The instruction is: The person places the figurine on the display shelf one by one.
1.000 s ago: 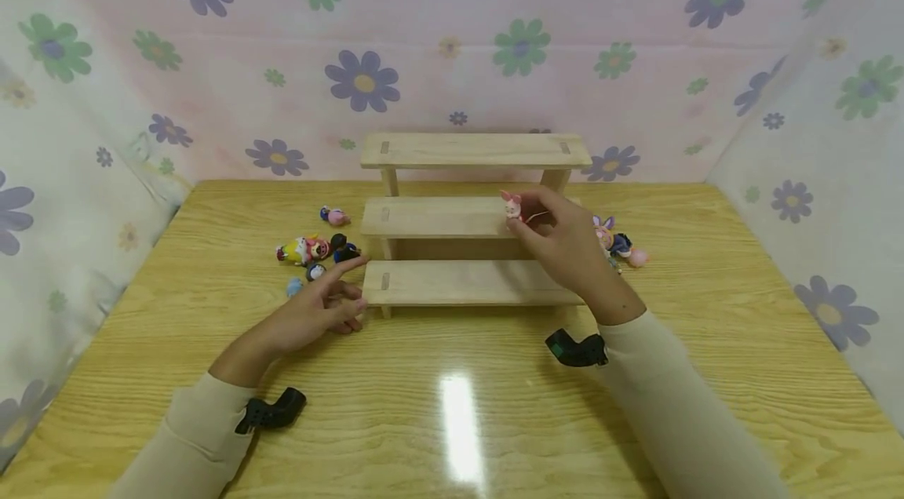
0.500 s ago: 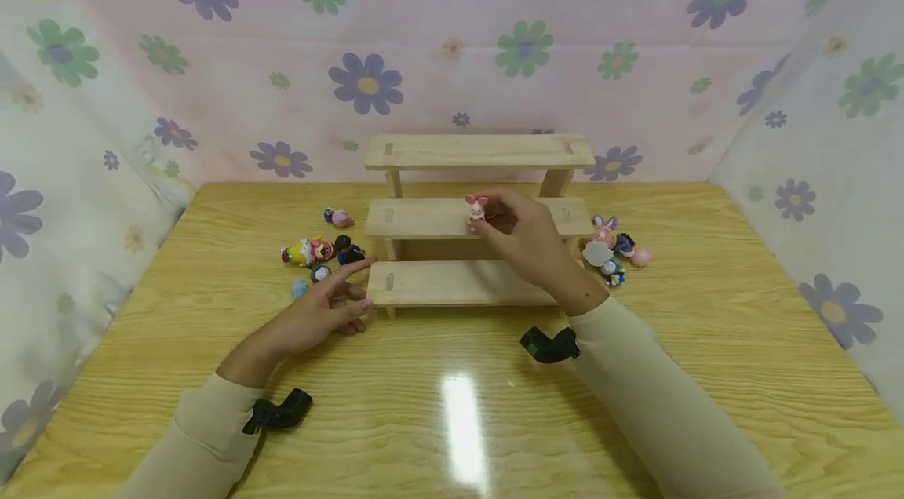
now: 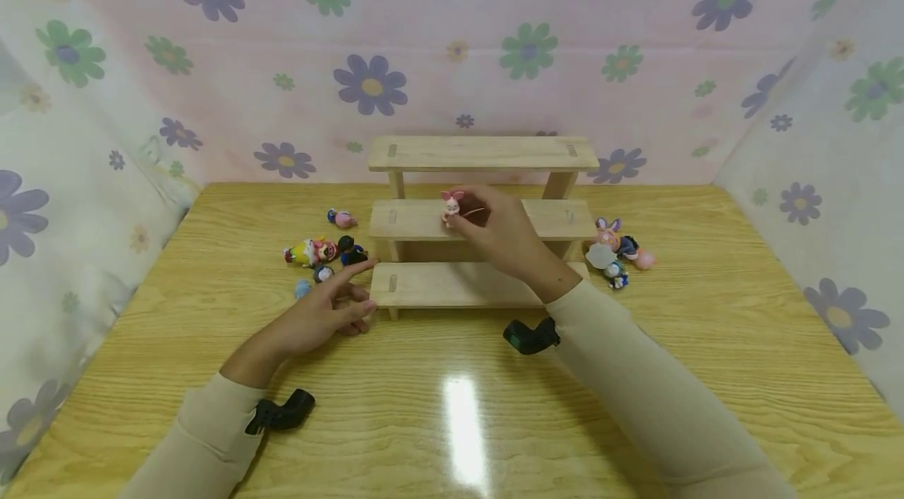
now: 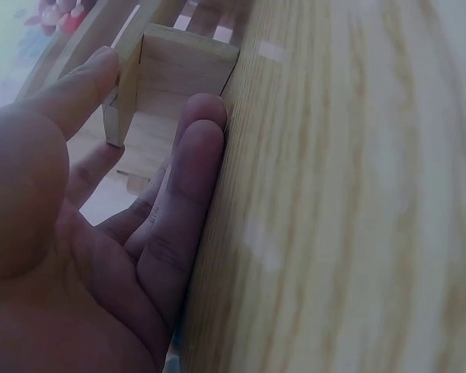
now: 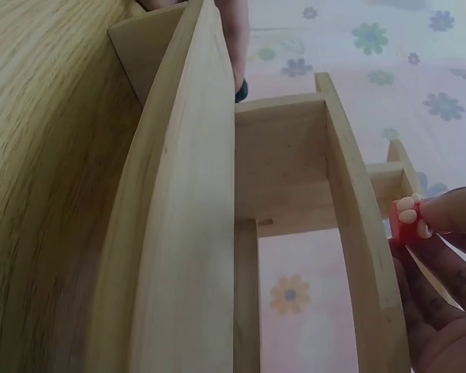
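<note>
My right hand (image 3: 497,232) pinches a small pink-eared pig-like figurine (image 3: 451,205) between thumb and fingertips. It is upright and overlaps the middle board of a three-step wooden display stand (image 3: 480,152). In the right wrist view the figurine's red-and-white part (image 5: 406,221) shows beside the stand, its rest hidden by the fingers or out of frame. My left hand (image 3: 311,318) lies at the stand's lower left, thumb tip at the front corner of the bottom board (image 4: 190,43) and straight index finger reaching to its back corner. Its other fingers rest near the tabletop.
Several figurines lie left of the stand, among them a yellow-and-pink one (image 3: 311,251) and a dark-blue one (image 3: 351,251). To its right lies another cluster with a purple-eared figurine (image 3: 607,232) and a whitish round piece (image 3: 601,256). A floral cloth (image 3: 452,83) hangs behind.
My right hand has moved left along the middle board with the figurine, uncovering more of the right-hand cluster. The left hand stays at the stand's left end.
</note>
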`<control>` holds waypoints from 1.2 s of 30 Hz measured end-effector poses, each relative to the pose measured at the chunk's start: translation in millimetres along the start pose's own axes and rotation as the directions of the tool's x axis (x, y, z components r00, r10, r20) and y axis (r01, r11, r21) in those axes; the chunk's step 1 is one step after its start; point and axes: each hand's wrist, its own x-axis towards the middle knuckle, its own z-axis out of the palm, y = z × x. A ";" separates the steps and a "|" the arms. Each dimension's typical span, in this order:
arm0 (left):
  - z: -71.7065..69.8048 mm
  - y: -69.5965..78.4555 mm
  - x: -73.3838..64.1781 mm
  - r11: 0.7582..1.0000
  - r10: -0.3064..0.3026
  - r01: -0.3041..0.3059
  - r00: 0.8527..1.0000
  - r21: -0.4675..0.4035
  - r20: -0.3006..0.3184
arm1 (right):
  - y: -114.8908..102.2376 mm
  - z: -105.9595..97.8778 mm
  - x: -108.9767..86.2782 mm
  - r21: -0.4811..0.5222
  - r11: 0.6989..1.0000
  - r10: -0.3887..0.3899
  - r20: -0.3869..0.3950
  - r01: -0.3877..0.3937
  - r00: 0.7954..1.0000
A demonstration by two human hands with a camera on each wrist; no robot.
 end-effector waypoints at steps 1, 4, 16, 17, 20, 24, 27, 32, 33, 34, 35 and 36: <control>-0.1 -0.3 0.1 1.000 0.002 -0.002 1.000 0.001 0.001 | -0.2 1.3 1.6 -0.002 1.000 0.004 0.004 -0.004 1.000; 0.3 -0.4 0.6 1.000 -0.011 0.011 1.000 -0.003 -0.006 | -1.2 5.0 5.9 -0.007 1.000 0.018 0.016 -0.017 1.000; 1.5 -1.3 1.5 1.000 -0.012 0.012 1.000 -0.009 -0.016 | -5.6 21.6 22.2 -0.038 0.999 0.032 0.050 -0.030 0.998; 1.5 -1.6 1.6 1.000 -0.013 0.013 1.000 -0.010 -0.016 | -5.9 23.0 23.2 -0.040 0.999 0.031 0.052 -0.029 0.998; 1.4 -2.7 1.5 1.000 -0.016 0.016 1.000 -0.010 -0.012 | -7.4 27.2 25.9 -0.037 0.999 0.023 0.067 -0.021 0.998; 1.1 -3.2 0.9 1.000 -0.011 0.011 1.000 -0.011 -0.008 | -10.4 31.2 28.8 -0.019 1.000 0.000 0.072 0.002 0.997; 0.9 -2.8 0.8 1.000 -0.008 0.007 1.000 -0.017 -0.006 | -12.4 33.9 31.0 -0.001 1.000 -0.022 0.066 0.022 0.998; 0.5 -2.2 0.8 1.000 -0.017 0.017 1.000 -0.021 -0.004 | -13.5 39.1 35.0 0.010 0.999 -0.040 0.072 0.039 0.997; 0.4 -2.3 1.0 1.000 -0.017 0.016 1.000 -0.019 -0.004 | -13.6 39.9 35.6 0.008 0.999 -0.040 0.072 0.040 0.997; 0.2 -2.5 1.2 1.000 -0.016 0.016 1.000 -0.016 -0.004 | -13.7 40.8 36.2 0.006 0.999 -0.043 0.071 0.043 0.997; 0.1 -2.7 1.5 1.000 -0.015 0.015 1.000 -0.016 -0.003 | -13.8 41.6 36.8 0.005 0.999 -0.045 0.069 0.045 0.997; -0.2 -3.1 1.8 1.000 -0.013 0.013 1.000 -0.015 -0.003 | -13.9 42.3 37.4 0.004 0.999 -0.049 0.067 0.049 0.997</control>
